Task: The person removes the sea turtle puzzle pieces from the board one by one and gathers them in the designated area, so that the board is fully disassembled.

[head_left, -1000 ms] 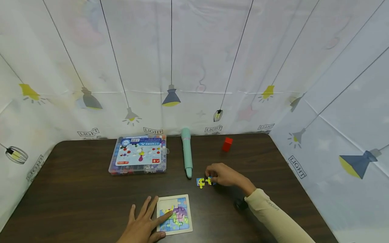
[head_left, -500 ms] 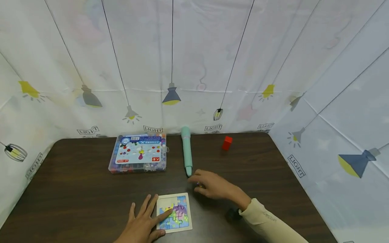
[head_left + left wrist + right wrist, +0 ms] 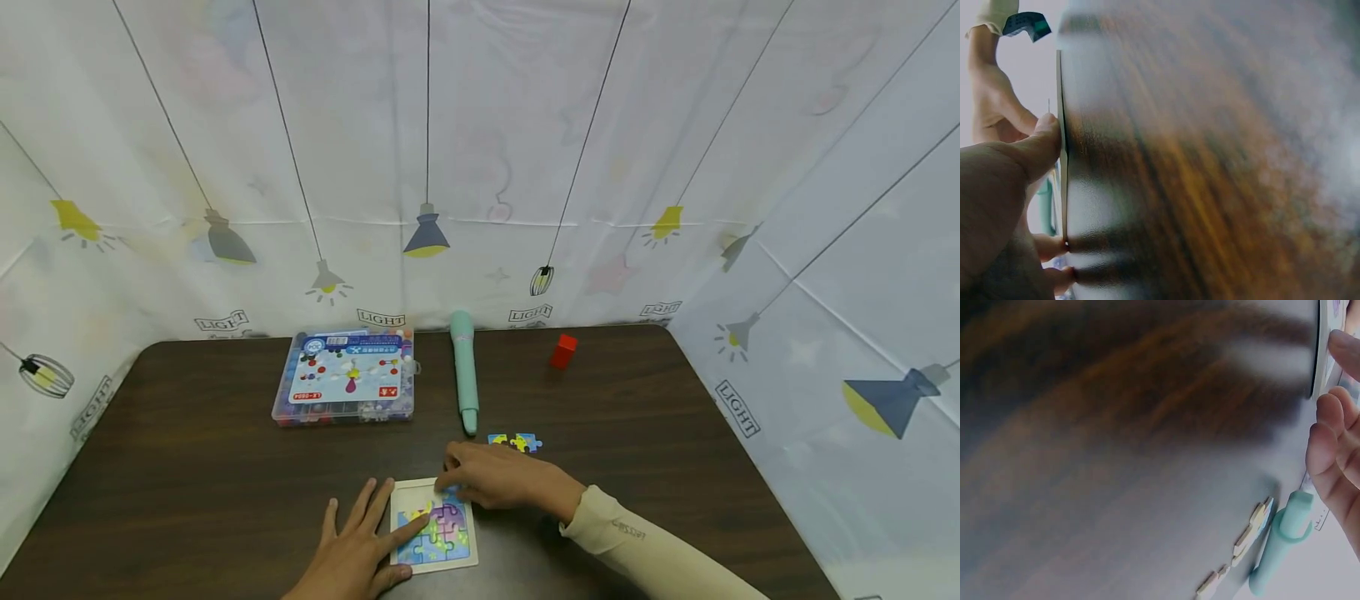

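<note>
A square jigsaw puzzle in a pale wooden tray point(image 3: 452, 567) lies on the dark table point(image 3: 187, 467); its upper left part shows bare wood. My left hand point(image 3: 352, 537) rests at its left side with fingers spread, the index finger across the picture and the thumb at the lower left corner. My right hand point(image 3: 498, 475) is over the tray's upper right corner, fingers bent and thumb tip right at the picture. Whether it pinches a piece I cannot tell. Loose blue and yellow puzzle pieces point(image 3: 498, 438) lie just beyond it, also seen as puzzle pieces point(image 3: 1249, 537) in the right wrist view.
Beyond the loose pieces lies a mint-green pen-shaped stick point(image 3: 465, 375). Left of it is a clear plastic case point(image 3: 345, 379) with a printed label. A red block point(image 3: 563, 352) stands at the back right. A white curtain point(image 3: 480, 167) hangs behind the table.
My right hand has moved from the loose pieces left and nearer to the tray's upper right corner. The loose pieces now lie close together. My left hand stays on the tray.
</note>
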{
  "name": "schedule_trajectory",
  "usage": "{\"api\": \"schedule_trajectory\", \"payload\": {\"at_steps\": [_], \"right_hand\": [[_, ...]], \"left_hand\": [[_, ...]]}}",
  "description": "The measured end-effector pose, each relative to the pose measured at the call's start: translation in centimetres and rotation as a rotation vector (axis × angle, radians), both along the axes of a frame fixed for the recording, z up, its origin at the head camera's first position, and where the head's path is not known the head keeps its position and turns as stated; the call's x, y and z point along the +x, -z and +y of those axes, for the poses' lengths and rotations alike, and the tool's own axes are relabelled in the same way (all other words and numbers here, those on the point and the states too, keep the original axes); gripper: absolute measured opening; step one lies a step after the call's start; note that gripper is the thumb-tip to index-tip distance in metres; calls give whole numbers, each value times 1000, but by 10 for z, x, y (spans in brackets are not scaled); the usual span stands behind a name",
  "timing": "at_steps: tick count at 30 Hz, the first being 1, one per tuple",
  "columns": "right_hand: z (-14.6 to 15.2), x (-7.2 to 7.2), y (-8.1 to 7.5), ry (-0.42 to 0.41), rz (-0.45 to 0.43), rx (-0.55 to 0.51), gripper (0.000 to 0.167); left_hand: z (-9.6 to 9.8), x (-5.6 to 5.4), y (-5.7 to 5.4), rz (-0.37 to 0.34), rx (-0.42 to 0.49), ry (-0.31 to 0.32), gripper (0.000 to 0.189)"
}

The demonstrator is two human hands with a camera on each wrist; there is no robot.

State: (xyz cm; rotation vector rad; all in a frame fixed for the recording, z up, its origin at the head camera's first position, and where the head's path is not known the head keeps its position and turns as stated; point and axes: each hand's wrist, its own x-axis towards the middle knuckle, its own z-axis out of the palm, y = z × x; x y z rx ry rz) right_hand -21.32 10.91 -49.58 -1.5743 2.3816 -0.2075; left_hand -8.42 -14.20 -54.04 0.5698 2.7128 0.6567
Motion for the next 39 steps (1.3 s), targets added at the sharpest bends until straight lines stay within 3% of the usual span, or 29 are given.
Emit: {"api": "schedule_trajectory", "payload": {"at_steps": [7, 11, 17, 21, 24, 28, 32, 39], "right_hand": [[-3, 0, -3, -46, 65, 20, 27], [-3, 1, -3, -53, 54, -8, 25], [1, 5, 1, 18, -106, -170, 15], [18, 4, -8, 122, -242, -351, 9], [44, -6, -18, 209, -273, -445, 11], [85, -29, -26, 333, -298, -391, 8], [116, -48, -23, 421, -339, -294, 8], [134, -59, -6, 480, -355, -250, 12]], "left_hand": [[-1, 1, 0, 5, 0, 2, 61], [-1, 1, 1, 5, 9, 8, 62], [-2, 1, 2, 6, 22, 4, 61], [-1, 1, 3, 25, 20, 7, 62], [0, 2, 4, 33, 11, 10, 62], [0, 2, 4, 14, 11, 2, 62], [1, 3, 3, 1, 26, 0, 63], [0, 1, 3, 13, 38, 0, 63]]}}
